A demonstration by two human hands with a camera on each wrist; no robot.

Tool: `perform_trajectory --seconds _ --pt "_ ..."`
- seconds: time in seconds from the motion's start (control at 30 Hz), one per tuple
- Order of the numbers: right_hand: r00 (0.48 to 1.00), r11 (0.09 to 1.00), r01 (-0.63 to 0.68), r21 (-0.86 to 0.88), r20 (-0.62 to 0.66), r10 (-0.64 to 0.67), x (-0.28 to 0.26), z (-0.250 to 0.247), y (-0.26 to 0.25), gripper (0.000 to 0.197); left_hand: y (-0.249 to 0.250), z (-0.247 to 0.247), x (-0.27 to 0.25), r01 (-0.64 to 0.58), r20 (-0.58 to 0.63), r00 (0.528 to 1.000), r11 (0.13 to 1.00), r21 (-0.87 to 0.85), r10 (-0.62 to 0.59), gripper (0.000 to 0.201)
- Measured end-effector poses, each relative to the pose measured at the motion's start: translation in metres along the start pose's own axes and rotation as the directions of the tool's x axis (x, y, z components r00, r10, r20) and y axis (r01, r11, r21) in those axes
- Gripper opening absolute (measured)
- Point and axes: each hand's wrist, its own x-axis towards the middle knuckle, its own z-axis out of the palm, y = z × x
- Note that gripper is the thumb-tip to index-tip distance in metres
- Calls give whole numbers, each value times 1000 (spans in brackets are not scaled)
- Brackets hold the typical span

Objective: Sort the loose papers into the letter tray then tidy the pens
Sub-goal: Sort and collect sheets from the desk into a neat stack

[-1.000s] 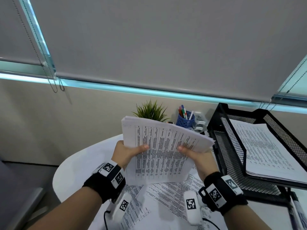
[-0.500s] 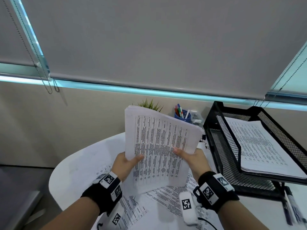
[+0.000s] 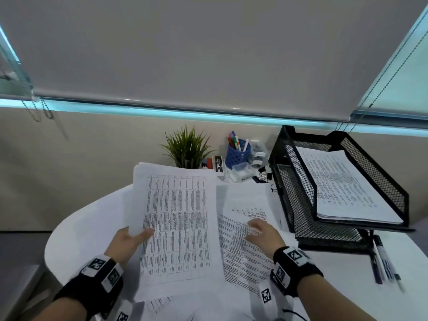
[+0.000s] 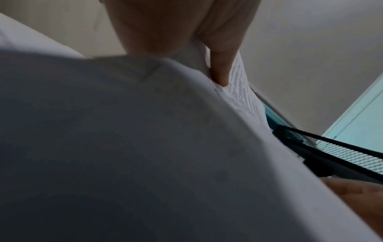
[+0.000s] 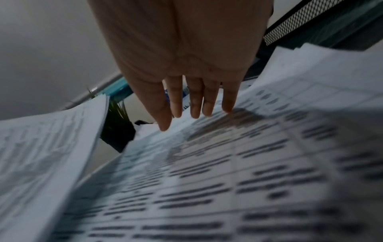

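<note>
White table (image 3: 76,230): loose papers (image 3: 245,251) at centre, letter tray (image 3: 298,205) at 3 o'clock. Left hand (image 3: 126,243) grips a paper stack (image 3: 176,228); right hand (image 3: 264,235), fingers straight, touches the loose papers.

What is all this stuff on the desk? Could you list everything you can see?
paper stack: one, white, printed, held up over the table
loose papers: several, white, printed, on the table
letter tray: one, black mesh, two tiers, right; papers in the upper tier
pen cup: one, blue, holding pens, at the back
plant: one, green, at the back
pens: several, dark, on the table in front of the tray
table: one, white
left hand: grips the stack's left edge
right hand: fingers straight, over the loose papers
</note>
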Motion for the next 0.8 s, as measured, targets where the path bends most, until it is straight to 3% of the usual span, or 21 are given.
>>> perform_trajectory --seconds 0.17,0.37,0.47,0.6,0.67,0.8 --pt "999 946 -42 -321 13 49 13 -16 11 80 -14 -13 2 64 -63 996 997 -48 -67 36" --pt "991 816 -53 -575 70 113 17 -26 7 97 -20 -21 -2 85 -109 990 995 -54 -90 37" --pt "981 822 -107 -559 73 177 15 -26 5 103 -21 -23 -2 81 -136 987 996 -41 -86 39" --pt "986 804 -130 -580 7 164 10 -25 2 105 -22 -22 -3 84 -157 983 995 -51 -91 38" --pt "982 837 -155 -525 7 186 8 -23 3 106 -23 -21 -3 85 -174 980 995 -51 -93 38" --pt "968 865 -205 -458 35 248 2 -25 -4 90 -27 -22 1 119 -172 977 992 -45 -125 37"
